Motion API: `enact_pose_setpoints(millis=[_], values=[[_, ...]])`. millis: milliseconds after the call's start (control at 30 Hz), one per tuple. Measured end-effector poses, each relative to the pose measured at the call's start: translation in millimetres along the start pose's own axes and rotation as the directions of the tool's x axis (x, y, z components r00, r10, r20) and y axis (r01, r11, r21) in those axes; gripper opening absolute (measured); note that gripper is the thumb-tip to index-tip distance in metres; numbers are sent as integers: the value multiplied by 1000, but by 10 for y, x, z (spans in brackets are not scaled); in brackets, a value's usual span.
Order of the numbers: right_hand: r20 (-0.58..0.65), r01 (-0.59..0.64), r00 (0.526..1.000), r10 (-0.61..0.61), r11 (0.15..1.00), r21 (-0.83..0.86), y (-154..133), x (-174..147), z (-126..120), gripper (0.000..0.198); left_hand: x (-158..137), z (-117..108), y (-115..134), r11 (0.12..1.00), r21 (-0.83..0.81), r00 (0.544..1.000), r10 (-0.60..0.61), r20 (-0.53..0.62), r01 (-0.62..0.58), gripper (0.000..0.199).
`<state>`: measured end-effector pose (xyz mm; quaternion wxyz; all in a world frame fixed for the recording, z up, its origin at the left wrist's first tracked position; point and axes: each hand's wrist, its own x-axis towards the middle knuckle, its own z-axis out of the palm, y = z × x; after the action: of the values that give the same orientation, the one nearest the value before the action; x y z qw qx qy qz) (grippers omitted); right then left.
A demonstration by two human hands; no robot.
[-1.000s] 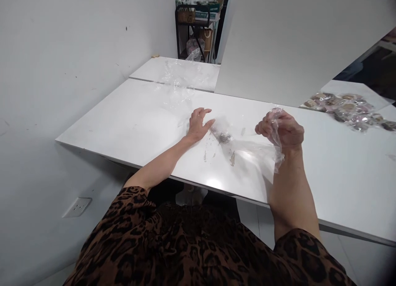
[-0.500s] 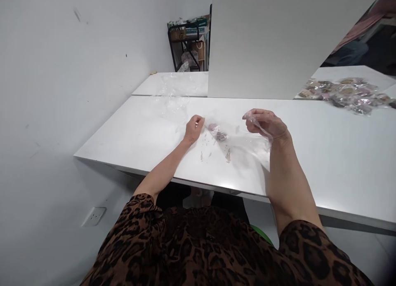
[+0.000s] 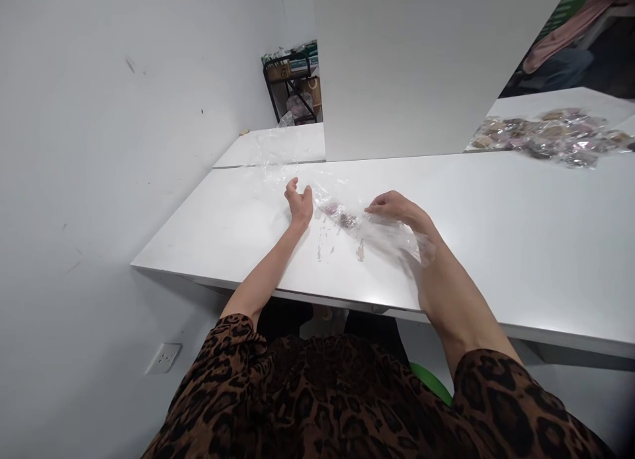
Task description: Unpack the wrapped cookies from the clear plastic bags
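- Clear plastic first, in the head view: the bag [image 3: 384, 235] lies on the white table [image 3: 198, 237] between your two hands, its long axis slanting from far left to near right.
- Your left hand [image 3: 299, 206] is at the far end, thumb and fingers parted, no grip showing.
- Your right hand [image 3: 397, 206] is well apart from it, film reaching its wrist; whether those fingertips pinch film, you can't tell.
- Pink lump [image 3: 332, 209]: left is nearer. Dark lump [image 3: 348, 220]: right is nearer.
- Count: two lumps showing, one bag, one crumpled film [image 3: 270, 148], one wrapped pile [image 3: 555, 135], too jumbled to number.

Clr glossy plast. bag [image 3: 381, 234]
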<state>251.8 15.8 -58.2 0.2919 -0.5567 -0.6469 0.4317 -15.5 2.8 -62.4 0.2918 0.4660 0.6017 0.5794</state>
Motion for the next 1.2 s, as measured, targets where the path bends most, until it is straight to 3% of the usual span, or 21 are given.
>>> enact_pose_setpoints(millis=[100,200,300,333,400,467,633,767,1000,1200], values=[[15,129,991,-131,988,85,-102,-55,-20,39,-147,53,58,936,211,952,243,187,-280,44],[-22,309,950,-311,932,189,-275,-171,-28,36,-153,110,271,802,297,817,363,447,-519,66],[-61,462,883,-465,839,289,-433,-288,-19,36,-68,178,567,704,298,683,353,640,-644,80],[-75,493,864,-497,808,324,-469,-315,-19,37,-41,201,662,683,286,634,332,698,-673,75],[-115,517,849,-516,766,382,-510,-343,-32,39,-9,241,824,646,282,554,264,790,-709,45],[-166,505,859,-484,751,426,-516,-335,-60,42,-6,260,944,624,300,523,208,826,-722,11],[-337,512,857,-389,714,478,-440,-237,-151,42,-2,184,1169,643,274,567,303,766,-715,15],[-429,537,831,-355,713,451,-351,-143,-186,44,109,65,1365,660,314,648,348,678,-683,14],[-544,575,788,-288,661,483,-241,30,-199,50,398,-83,1581,732,290,754,443,485,-616,36],[-533,506,822,-202,691,517,-215,1,-233,41,516,-150,1770,705,244,741,589,322,-666,56]])
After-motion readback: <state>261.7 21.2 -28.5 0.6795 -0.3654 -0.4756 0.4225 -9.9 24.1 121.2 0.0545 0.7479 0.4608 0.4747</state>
